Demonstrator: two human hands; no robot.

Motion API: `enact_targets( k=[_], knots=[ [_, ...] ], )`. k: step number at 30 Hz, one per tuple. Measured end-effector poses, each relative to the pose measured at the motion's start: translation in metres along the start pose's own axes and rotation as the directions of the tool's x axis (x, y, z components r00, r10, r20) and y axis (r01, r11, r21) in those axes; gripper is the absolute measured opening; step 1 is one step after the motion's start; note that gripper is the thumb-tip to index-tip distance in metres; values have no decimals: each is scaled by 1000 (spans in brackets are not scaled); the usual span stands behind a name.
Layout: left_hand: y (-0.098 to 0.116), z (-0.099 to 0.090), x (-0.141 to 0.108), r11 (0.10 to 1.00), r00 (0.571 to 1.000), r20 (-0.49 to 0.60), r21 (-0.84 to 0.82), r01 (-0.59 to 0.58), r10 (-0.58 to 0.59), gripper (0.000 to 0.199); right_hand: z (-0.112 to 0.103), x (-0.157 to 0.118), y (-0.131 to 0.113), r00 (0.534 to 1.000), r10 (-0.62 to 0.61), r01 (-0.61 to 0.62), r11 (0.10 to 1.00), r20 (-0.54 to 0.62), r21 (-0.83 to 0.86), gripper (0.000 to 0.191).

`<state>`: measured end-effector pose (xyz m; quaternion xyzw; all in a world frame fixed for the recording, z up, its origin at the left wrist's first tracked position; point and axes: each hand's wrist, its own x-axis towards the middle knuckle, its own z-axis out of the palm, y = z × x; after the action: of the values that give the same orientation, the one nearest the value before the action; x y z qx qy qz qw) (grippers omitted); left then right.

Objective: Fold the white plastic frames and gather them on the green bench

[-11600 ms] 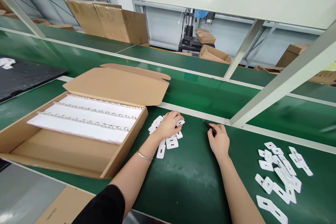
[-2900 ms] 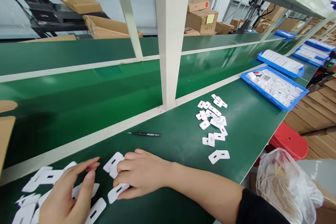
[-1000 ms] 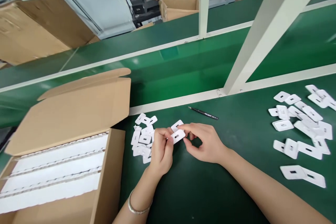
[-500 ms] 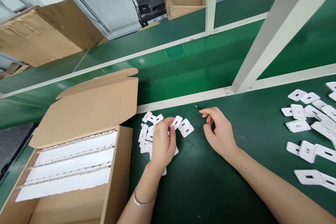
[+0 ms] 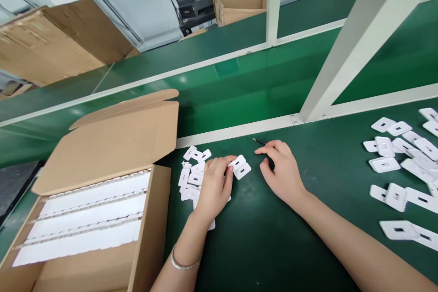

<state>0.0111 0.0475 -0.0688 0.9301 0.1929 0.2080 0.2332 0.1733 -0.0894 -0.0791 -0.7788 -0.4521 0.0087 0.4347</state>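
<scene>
My left hand [image 5: 216, 186] is closed, thumb and fingertips pinched at the edge of a white slotted plate [image 5: 238, 162]; its fingers partly hide the contact. Another slotted plate [image 5: 243, 171] lies just beneath that one. A loose pile of similar white plates [image 5: 195, 179] spreads left of and under this hand. My right hand [image 5: 281, 169] hovers over the green table, thumb and index finger apart with nothing between them. Beyond its knuckles shows the thin dark tip of a tweezers-like tool [image 5: 258, 140]; the remainder is hidden behind the hand.
At left stands an open cardboard box [image 5: 153, 228] with rows of white pieces between corrugated dividers. More white plates [image 5: 398, 229] lie scattered on the right of the table. A pale metal post [image 5: 362, 32] rises from the rail [image 5: 232, 133] along the back edge.
My left hand has shifted slightly right, and the plate that stood out at its fingertips is now lower, among the two plates there. My right hand's fingers have moved left, thumb and index spreading.
</scene>
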Motion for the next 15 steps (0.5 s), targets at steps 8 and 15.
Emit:
enact_targets(
  k=[8, 15],
  knots=[
    [2, 0, 0, 999, 994, 103, -39, -31, 35, 23, 4, 0, 3, 1000, -26, 26, 1000, 3, 17, 25],
    [3, 0, 1, 999, 994, 103, -11, -40, 41, 22, 3, 0, 2, 999, -31, 30, 999, 14, 19, 24]
  ],
)
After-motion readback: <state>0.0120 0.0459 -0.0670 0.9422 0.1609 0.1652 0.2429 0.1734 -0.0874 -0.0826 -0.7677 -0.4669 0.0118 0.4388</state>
